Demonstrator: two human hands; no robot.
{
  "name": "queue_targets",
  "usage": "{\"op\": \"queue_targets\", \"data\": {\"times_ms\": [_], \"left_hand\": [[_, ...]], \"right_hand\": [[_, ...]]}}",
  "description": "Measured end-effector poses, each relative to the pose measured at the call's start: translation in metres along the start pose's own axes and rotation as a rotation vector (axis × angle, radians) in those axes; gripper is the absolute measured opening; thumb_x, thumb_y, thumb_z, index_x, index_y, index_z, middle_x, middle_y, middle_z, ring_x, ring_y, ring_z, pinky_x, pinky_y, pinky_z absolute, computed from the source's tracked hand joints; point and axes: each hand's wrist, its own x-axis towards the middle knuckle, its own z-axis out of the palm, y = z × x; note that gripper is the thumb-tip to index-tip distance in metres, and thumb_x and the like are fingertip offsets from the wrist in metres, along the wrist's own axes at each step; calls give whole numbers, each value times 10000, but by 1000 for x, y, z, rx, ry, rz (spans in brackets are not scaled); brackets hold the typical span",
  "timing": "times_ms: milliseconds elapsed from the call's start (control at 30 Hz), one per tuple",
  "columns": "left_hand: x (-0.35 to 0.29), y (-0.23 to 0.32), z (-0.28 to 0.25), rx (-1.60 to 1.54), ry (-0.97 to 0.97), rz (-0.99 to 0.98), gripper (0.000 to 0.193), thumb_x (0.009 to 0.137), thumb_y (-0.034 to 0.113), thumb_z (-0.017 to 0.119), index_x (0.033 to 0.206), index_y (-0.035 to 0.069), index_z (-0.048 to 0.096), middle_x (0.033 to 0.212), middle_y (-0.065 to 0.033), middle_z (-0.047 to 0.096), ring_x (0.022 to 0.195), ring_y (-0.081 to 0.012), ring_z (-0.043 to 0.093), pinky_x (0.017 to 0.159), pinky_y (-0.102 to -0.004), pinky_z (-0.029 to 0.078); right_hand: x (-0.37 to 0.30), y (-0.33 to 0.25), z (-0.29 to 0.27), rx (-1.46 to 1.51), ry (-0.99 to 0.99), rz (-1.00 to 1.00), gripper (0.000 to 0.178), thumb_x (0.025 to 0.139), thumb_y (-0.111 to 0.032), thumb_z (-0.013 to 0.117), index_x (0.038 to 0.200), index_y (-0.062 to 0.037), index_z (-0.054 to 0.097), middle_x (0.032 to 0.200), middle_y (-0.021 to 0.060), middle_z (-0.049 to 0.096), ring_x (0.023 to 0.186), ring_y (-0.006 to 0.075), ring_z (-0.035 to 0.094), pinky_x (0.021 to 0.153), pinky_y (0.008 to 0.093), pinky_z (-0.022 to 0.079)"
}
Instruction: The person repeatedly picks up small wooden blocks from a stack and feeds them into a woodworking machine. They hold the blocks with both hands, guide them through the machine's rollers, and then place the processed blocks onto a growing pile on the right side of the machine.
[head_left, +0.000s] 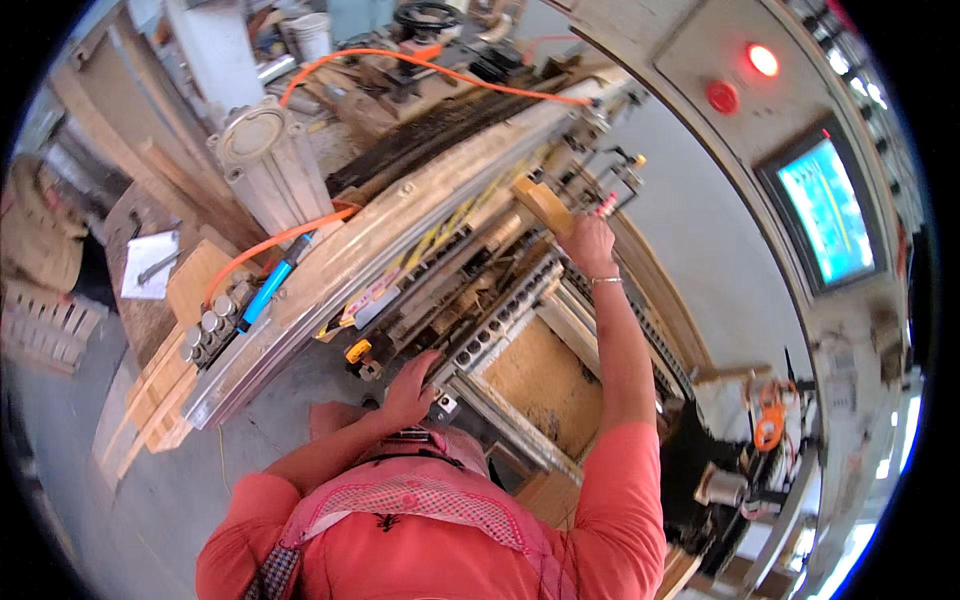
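Note:
My right arm stretches forward over a woodworking machine (pixel 520 300). At its far side my right hand (pixel 588 245) is closed around the near end of a short, light-brown wooden block (pixel 543 205). Something small and pink (pixel 606 204) shows beside those fingers. My left hand (pixel 410 392) is lower and closer to my body, with its fingers stretched out against the machine's near edge. It holds nothing that I can see. Between the hands runs a metal rail with a row of round dark holes (pixel 505 318), next to a dusty wooden panel (pixel 540 385) in the machine's frame.
A long beam (pixel 390 215) crosses to the left, carrying a grey motor-like housing (pixel 270 165), an orange air hose (pixel 440 68) and a blue cylinder (pixel 272 285). A control panel with a lit screen (pixel 825 212) and red button (pixel 722 97) curves along the right.

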Motion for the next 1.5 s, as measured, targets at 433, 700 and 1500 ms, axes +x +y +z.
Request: {"op": "queue_targets", "data": {"times_ms": [433, 700, 1500], "left_hand": [[10, 53, -11, -109, 207, -55, 568, 761, 95, 603, 1288, 39, 398, 1298, -158, 433, 1192, -297, 429, 961, -367, 376], [88, 66, 35, -970, -66, -167, 459, 843, 127, 598, 1253, 16, 423, 1213, -95, 498, 1059, -145, 513, 821, -265, 449], [12, 29, 23, -425, 435, -149, 173, 854, 130, 475, 932, 4, 565, 838, -61, 583, 765, -138, 553, 680, -283, 456]], "right_hand": [[59, 24, 28, -44, -236, 5, 404, 602, -384, 706, 808, -39, 661, 772, 191, 646, 747, 332, 640, 672, 404, 517], [-89, -21, -62, 862, -646, -57, 442, 573, -321, 780, 893, -41, 661, 718, 75, 643, 599, 180, 596, 579, 290, 485], [67, 10, 65, 61, -304, -28, 423, 542, -366, 754, 836, -74, 672, 829, 155, 655, 788, 315, 637, 704, 397, 518]]}}
